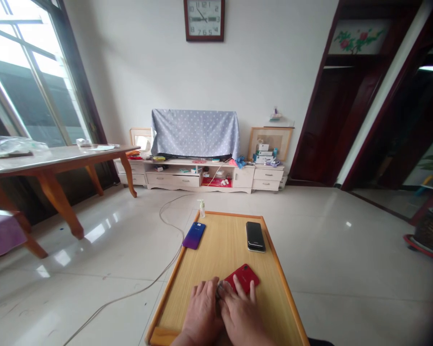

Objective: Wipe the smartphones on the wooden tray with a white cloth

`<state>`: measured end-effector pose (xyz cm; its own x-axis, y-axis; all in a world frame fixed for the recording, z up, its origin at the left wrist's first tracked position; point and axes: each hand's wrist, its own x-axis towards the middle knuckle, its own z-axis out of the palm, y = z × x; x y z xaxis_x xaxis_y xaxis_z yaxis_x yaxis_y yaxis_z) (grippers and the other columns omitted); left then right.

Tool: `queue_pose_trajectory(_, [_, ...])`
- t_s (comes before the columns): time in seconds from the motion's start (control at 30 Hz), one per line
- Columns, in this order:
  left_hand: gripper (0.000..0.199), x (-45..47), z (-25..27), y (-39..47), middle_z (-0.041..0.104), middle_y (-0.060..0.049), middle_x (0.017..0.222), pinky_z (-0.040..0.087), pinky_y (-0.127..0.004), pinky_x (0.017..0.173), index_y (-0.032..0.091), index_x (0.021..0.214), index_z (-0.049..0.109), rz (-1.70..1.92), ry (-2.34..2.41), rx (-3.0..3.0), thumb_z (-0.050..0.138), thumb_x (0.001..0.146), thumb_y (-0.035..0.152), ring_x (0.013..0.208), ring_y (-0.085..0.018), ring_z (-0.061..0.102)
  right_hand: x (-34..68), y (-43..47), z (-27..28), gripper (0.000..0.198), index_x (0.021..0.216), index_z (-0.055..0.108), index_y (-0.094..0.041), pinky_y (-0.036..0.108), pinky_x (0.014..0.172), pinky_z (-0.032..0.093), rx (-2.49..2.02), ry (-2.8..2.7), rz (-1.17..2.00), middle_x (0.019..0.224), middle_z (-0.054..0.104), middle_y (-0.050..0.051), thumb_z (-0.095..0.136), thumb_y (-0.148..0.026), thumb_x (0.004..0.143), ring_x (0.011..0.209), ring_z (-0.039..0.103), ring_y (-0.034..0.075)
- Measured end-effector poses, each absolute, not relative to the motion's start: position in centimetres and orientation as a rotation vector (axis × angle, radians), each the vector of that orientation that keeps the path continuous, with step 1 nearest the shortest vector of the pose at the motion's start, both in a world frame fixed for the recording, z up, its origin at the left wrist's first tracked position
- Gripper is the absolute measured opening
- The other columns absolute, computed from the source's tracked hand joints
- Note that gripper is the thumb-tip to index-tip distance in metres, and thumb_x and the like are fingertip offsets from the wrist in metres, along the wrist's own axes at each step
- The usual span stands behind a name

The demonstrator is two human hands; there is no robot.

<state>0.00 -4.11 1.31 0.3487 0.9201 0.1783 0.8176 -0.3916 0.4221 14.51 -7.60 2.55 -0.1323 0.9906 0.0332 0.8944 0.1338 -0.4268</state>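
A red smartphone point(250, 277) lies back up and slanted on the small wooden table, its lower end hidden under my hands. My left hand point(202, 307) is closed at the phone's near left end, fingers together and bent. Across the phone's lower part lies my right hand point(241, 307), with two fingers reaching over the red back. A small greyish, crumpled-looking thing point(222, 288) shows between the hands, under the right fingers; its kind is unclear. Farther up the table are a blue-purple smartphone point(194, 235) at left and a black smartphone point(255, 234) at right, atop another flat thing.
The table point(223, 250) has a raised wooden rim. A clear pump bottle point(202, 209) stands at its far left corner. A cable point(140, 290) runs along the floor at left. Beyond are a larger table point(57, 161) and a low white cabinet point(173, 180).
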Motion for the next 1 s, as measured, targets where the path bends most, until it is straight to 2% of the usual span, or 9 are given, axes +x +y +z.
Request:
queue_pose_trajectory(0.1, [0.044,0.0,1.2,-4.1,0.065,-0.008,0.126,0.035,-0.038,0.098,0.022,0.129,0.054,0.608,1.562,2.356,0.046,0.086,0.025,0.110,-0.024,0.057,14.6,-6.9,3.1,0.044,0.143,0.051,-0.043,0.068,0.120,0.004,-1.808,-2.083,0.419,0.148,0.053,-0.005,0.026,-0.042,0.106,0.147,0.033,0.031])
queue_pose_trajectory(0.2, [0.051,-0.1,0.7,-4.0,0.065,-0.009,0.128,0.035,-0.039,0.100,0.020,0.133,0.053,0.614,1.576,2.362,0.050,0.082,0.026,0.112,-0.025,0.057,14.8,-7.4,2.8,0.043,0.142,0.050,-0.045,0.069,0.119,0.002,-1.776,-2.116,0.456,0.148,0.052,-0.006,0.027,-0.043,0.106,0.146,0.035,0.030])
queue_pose_trajectory(0.33, [0.059,-0.3,0.2,-3.8,0.067,-0.010,0.123,0.035,-0.041,0.101,0.019,0.133,0.053,0.631,1.570,2.356,0.060,0.077,0.034,0.111,-0.027,0.057,17.1,-8.1,2.1,0.043,0.143,0.048,-0.048,0.072,0.118,-0.001,-1.810,-2.162,0.437,0.149,0.050,-0.010,0.025,-0.047,0.106,0.149,0.028,0.030])
queue_pose_trajectory(0.47, [0.065,-0.2,0.4,-3.7,0.066,-0.008,0.122,0.035,-0.040,0.102,0.021,0.131,0.053,0.656,1.547,2.366,0.067,0.070,0.038,0.112,-0.027,0.056,19.9,-7.0,1.8,0.052,0.148,0.045,-0.038,0.076,0.115,0.003,-2.122,-1.941,0.263,0.155,0.042,-0.006,0.019,-0.051,0.105,0.152,0.017,0.035])
queue_pose_trajectory(0.57, [0.064,-0.1,0.4,-3.6,0.066,-0.007,0.123,0.036,-0.040,0.101,0.022,0.131,0.052,0.635,1.535,2.383,0.067,0.071,0.038,0.113,-0.027,0.056,19.1,-6.8,1.6,0.054,0.148,0.047,-0.033,0.075,0.116,0.005,-2.183,-1.883,0.226,0.156,0.041,-0.004,0.019,-0.051,0.105,0.152,0.016,0.035])
queue_pose_trajectory(0.67, [0.056,-0.1,0.4,-3.6,0.066,-0.008,0.122,0.036,-0.039,0.100,0.021,0.131,0.052,0.619,1.546,2.394,0.061,0.077,0.036,0.112,-0.026,0.057,16.7,-7.9,1.3,0.049,0.147,0.045,-0.041,0.069,0.119,0.006,-1.956,-2.049,0.332,0.155,0.042,-0.007,0.021,-0.048,0.106,0.151,0.024,0.029])
queue_pose_trajectory(0.77, [0.053,0.0,0.5,-3.6,0.066,-0.007,0.121,0.036,-0.039,0.099,0.021,0.130,0.052,0.608,1.555,2.389,0.058,0.079,0.034,0.110,-0.025,0.057,16.1,-8.3,1.3,0.045,0.147,0.042,-0.048,0.066,0.121,0.005,-1.813,-2.139,0.383,0.153,0.045,-0.011,0.022,-0.046,0.106,0.151,0.024,0.025])
queue_pose_trajectory(0.9, [0.059,0.0,0.6,-3.6,0.066,-0.007,0.123,0.036,-0.040,0.100,0.022,0.130,0.053,0.633,1.531,2.384,0.064,0.073,0.037,0.113,-0.027,0.056,19.2,-6.2,1.5,0.050,0.148,0.044,-0.040,0.073,0.117,0.004,-2.117,-1.913,0.269,0.156,0.042,-0.007,0.020,-0.050,0.105,0.152,0.016,0.033])
queue_pose_trajectory(1.0, [0.063,0.0,0.7,-3.6,0.066,-0.008,0.123,0.035,-0.041,0.101,0.021,0.130,0.052,0.646,1.516,2.375,0.066,0.070,0.035,0.113,-0.028,0.056,19.6,-5.2,1.6,0.055,0.149,0.045,-0.034,0.074,0.116,0.006,-2.245,-1.775,0.230,0.159,0.037,-0.003,0.016,-0.050,0.105,0.153,0.013,0.035])
